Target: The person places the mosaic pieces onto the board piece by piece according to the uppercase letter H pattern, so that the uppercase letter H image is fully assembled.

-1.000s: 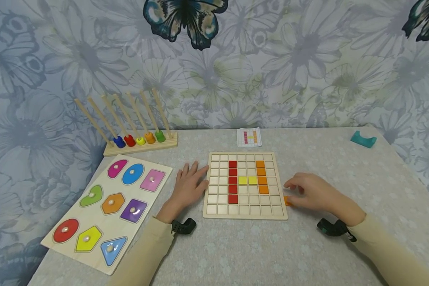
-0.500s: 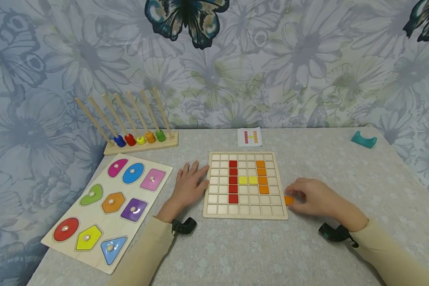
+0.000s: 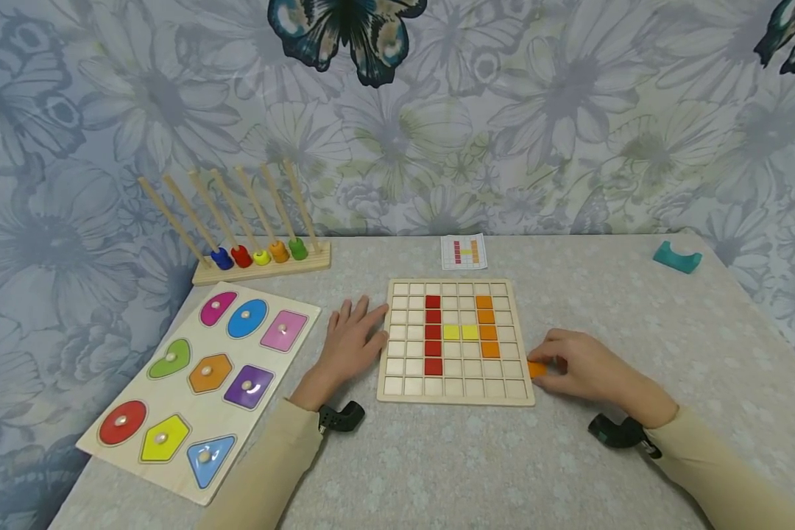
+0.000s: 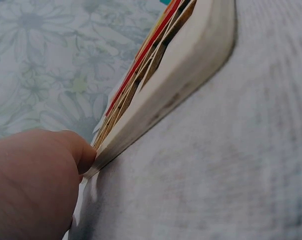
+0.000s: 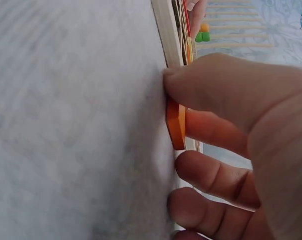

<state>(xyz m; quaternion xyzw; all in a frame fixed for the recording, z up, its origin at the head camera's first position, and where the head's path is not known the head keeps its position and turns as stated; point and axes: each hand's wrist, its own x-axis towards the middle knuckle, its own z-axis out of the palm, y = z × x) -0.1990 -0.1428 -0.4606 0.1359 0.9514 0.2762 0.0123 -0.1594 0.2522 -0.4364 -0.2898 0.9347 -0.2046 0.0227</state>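
Observation:
My left hand [image 3: 351, 350] rests on the table with fingers spread, thumb and index fingertip at the left edge of the wooden grid board [image 3: 455, 403]. In the board's cells lie a column of red tiles [image 3: 433, 331], a pair of yellow tiles [image 3: 451, 333] and a column of orange tiles [image 3: 487, 333]. At the board's right edge, low on that side, my right hand [image 3: 586, 368] pinches a loose orange tile [image 5: 175, 127] between thumb and index finger. The tile stands close to the tabletop, and the thumb covers one end of it in the right wrist view.
Behind the board lies a small pattern card [image 3: 464, 252]. A knobbed shape puzzle [image 3: 265, 434] is left of my left arm, with a peg stand [image 3: 261, 276] holding coloured beads behind it. A teal curved piece [image 3: 677, 258] sits at the far right, near the patterned wall.
My right hand has drawn slightly back toward me, and more of the orange tile now shows beside the board. The left hand has stayed in place.

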